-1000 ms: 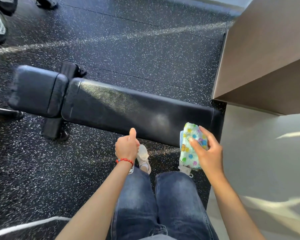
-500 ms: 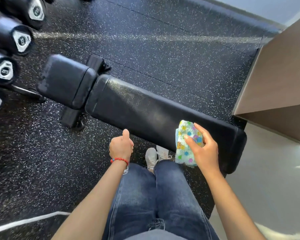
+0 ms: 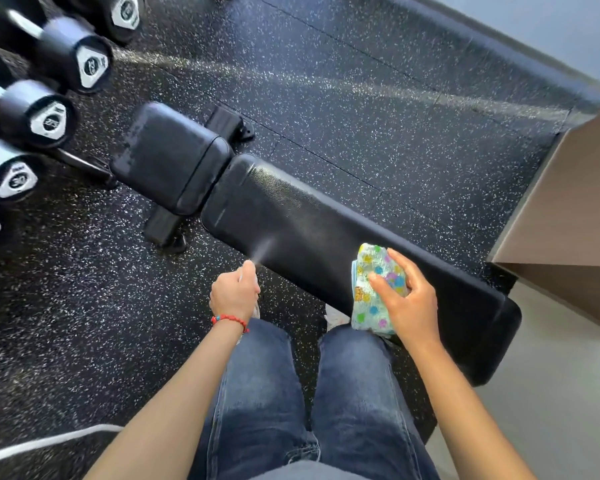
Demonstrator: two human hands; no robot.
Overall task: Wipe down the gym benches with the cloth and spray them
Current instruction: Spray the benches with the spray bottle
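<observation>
Bench [image 3: 312, 233] across floor [image 3: 378, 109] ahead of legs [image 3: 309, 403]; dumbbells [image 3: 45, 116] far left; cabinet [image 3: 568, 209] right; cloth [image 3: 374, 289] over bench's near edge.

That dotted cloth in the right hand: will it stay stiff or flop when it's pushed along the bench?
Probably floppy: the cloth is folded in layers and its lower end droops below the right hand. It looks thin and light, so it likely bunches unless pressed flat. On the bench pad, smooth and being misted by the left hand, it should glide easily.

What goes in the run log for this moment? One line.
left hand: sprays bench | right hand: holds cloth | wipe: not begun
</observation>
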